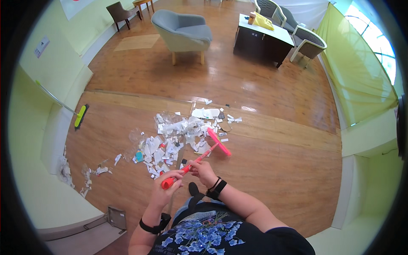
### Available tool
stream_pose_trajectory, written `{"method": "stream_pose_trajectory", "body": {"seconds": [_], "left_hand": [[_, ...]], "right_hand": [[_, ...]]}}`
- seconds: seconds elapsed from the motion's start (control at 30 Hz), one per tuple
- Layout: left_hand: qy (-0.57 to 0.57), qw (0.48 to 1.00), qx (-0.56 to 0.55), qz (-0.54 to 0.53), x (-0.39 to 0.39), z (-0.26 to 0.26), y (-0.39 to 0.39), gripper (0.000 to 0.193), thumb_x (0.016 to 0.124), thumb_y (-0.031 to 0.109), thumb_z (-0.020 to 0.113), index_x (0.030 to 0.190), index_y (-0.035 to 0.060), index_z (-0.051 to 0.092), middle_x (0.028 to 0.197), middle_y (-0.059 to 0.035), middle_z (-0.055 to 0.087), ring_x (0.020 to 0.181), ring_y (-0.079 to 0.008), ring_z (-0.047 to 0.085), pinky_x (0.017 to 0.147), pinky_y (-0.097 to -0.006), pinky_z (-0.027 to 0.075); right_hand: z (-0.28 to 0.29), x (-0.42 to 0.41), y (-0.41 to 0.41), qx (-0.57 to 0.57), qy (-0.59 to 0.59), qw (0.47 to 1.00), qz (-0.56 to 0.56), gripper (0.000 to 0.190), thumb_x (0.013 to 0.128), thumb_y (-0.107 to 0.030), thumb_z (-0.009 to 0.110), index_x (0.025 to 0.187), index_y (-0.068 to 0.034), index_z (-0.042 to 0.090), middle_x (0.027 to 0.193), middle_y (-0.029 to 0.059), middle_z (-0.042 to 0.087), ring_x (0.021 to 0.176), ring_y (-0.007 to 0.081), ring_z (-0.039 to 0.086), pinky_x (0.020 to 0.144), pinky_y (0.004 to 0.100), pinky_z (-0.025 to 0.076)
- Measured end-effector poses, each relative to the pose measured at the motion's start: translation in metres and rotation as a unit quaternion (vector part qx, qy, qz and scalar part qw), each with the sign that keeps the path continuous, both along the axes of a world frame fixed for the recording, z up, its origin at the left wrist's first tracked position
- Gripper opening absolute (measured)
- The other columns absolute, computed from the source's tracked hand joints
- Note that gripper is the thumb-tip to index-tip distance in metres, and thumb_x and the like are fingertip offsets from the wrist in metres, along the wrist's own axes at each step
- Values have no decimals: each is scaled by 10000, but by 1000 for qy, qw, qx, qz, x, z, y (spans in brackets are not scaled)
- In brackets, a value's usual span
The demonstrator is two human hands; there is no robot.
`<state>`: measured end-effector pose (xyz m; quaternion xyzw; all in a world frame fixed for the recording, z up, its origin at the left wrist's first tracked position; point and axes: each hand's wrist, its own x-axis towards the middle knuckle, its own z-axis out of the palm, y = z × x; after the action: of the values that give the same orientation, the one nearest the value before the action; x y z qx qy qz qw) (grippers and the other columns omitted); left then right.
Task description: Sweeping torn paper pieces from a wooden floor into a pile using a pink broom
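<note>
Both my hands are closed around the red handle of a broom (204, 155). My left hand (168, 185) grips it near its top end, and my right hand (201, 172) holds it a little lower down. The broom's pink head (219, 142) rests on the floor at the right side of a litter heap. White paper scraps (159, 153) and crumpled clear plastic (164, 119) make up most of that heap, with a small blue-green piece (139, 156) at its left. The bristles are mostly hidden under the head.
A second broom with a lime-green head (81, 116) leans at the left wall. More scraps (101, 170) lie towards that wall. Farther off stand a grey armchair (183, 30), a dark desk (261, 43) and several chairs. A yellow-green curtain (357, 70) hangs at right.
</note>
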<state>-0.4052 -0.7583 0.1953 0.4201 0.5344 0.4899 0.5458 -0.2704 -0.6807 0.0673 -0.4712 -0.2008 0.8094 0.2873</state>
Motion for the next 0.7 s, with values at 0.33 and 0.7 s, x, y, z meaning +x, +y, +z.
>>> {"method": "stream_pose_trajectory", "body": {"seconds": [0.33, 0.7], "left_hand": [[-137, 989, -6, -53, 49, -101, 47, 112, 782, 27, 529, 890, 3, 547, 1089, -134, 497, 799, -177, 579, 701, -260, 480], [-130, 991, -29, -18, 41, -139, 45, 132, 774, -1, 514, 905, 2, 533, 1092, -131, 501, 795, -178, 584, 689, -257, 484]], "right_hand": [[-79, 60, 44, 2, -100, 985, -142, 124, 750, -107, 571, 663, -44, 511, 582, 37, 522, 421, 106, 450, 373, 217, 341], [-107, 42, 54, -13, -142, 984, -109, 162, 756, -86, 561, 618, -35, 493, 536, 39, 473, 369, 107, 383, 339, 211, 281]]}}
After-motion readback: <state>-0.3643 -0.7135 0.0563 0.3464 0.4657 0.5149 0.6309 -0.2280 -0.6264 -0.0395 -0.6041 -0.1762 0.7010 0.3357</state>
